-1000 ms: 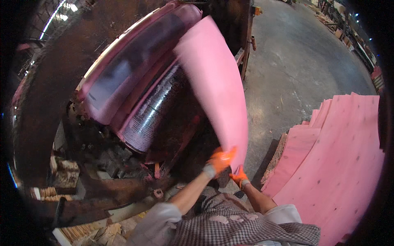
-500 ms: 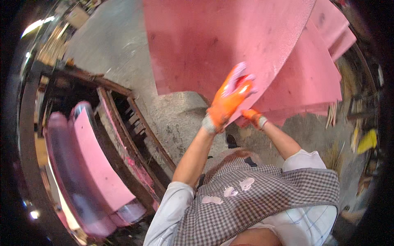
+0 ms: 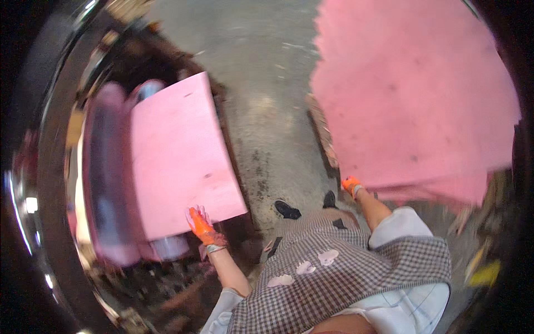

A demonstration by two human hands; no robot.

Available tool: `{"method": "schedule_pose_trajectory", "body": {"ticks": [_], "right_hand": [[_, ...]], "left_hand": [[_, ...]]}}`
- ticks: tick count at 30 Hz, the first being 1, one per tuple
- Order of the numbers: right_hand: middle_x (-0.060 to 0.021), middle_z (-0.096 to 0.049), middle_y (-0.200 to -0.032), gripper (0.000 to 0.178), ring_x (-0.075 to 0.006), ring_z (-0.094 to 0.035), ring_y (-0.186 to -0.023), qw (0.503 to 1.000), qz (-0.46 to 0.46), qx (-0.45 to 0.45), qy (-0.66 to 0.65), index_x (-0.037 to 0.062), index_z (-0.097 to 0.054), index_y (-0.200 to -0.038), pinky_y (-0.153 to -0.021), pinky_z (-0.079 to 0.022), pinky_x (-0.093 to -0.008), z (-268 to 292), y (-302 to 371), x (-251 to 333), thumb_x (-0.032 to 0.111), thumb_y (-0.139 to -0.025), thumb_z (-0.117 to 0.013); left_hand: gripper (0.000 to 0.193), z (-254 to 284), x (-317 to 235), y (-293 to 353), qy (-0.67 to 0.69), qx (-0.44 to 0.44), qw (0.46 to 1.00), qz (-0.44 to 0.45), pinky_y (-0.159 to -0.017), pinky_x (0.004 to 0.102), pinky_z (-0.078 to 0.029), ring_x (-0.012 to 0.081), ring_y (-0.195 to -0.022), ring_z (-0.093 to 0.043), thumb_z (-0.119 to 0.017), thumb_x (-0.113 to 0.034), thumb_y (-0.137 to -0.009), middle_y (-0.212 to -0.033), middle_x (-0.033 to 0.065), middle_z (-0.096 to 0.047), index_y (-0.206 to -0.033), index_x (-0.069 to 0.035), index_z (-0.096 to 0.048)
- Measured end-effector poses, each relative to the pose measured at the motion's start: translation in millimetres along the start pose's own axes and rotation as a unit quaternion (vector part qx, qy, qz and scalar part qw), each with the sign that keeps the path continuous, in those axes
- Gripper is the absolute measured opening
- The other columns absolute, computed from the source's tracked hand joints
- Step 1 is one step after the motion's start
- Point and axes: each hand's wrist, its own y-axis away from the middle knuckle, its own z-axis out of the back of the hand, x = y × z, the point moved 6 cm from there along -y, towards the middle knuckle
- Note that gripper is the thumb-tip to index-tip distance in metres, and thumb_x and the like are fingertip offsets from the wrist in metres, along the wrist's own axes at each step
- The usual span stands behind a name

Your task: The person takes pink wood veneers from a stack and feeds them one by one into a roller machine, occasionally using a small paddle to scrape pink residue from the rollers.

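My left hand (image 3: 202,227), in an orange glove smeared with pink, touches the near edge of a pink sheet (image 3: 181,156) that extends from a pair of rollers on the left. Its fingers are outstretched along the sheet's surface; whether the thumb is underneath is hidden. On the other side, my right hand (image 3: 351,186), also orange-gloved, has its fingers closed at the near left corner of a large pink sheet (image 3: 411,106). That sheet lies on top of further pink sheets (image 3: 467,188), whose edges show below it.
The dark-looking roller (image 3: 108,172) stands in a machine frame at left. Between machine and stack runs a grey concrete floor (image 3: 261,106), with my dark shoes (image 3: 287,209) on it. A wooden edge (image 3: 322,131) shows beside the stack. Something yellow (image 3: 485,274) lies at lower right.
My left hand has moved from the right-hand sheets to the sheet at the rollers. That sheet now reaches farther out. My right hand remains at the stack, and the view has turned left.
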Motion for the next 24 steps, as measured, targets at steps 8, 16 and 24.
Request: {"method": "schedule_pose_trajectory", "body": {"ticks": [8, 16, 24], "right_hand": [[-0.0251, -0.065, -0.125, 0.057, -0.0387, -0.062, -0.118, 0.956, 0.281, 0.038, 0.072, -0.0007, -0.058, -0.129, -0.101, -0.048, -0.0393, -55, -28, 234, 0.041, -0.091, -0.054], [-0.0213, -0.068, -0.118, 0.057, -0.0323, -0.066, -0.112, 0.905, 0.293, 0.196, 0.238, 0.0033, -0.054, -0.135, -0.098, -0.050, -0.0386, -121, 23, 313, 0.041, -0.092, -0.058], [-0.0220, -0.060, -0.135, 0.079, -0.0351, -0.058, -0.125, 0.900, 0.291, 0.228, 0.229, 0.0020, -0.043, -0.146, -0.106, -0.045, -0.0410, -129, 67, 317, 0.050, -0.087, -0.065]], "left_hand": [[0.077, 123, 80, 4, 0.064, -0.210, 0.975, -0.028, -0.108, 0.0382, -0.037, 0.0200, -0.135, -0.044, -0.070, -0.032, -0.095, -0.143, 0.0066, -0.051, -0.155, -0.009, -0.029], [0.086, 177, 68, -49, 0.102, -0.264, 0.957, 0.065, -0.119, 0.0464, -0.018, 0.0245, -0.148, -0.027, -0.066, -0.053, -0.092, -0.160, 0.0057, -0.035, -0.156, -0.012, -0.027], [0.042, 177, 139, -60, 0.211, -0.201, 0.918, 0.268, -0.063, 0.0294, -0.030, 0.0110, -0.071, -0.039, -0.073, -0.047, -0.089, -0.091, -0.0063, -0.055, -0.120, -0.021, -0.064]]}}
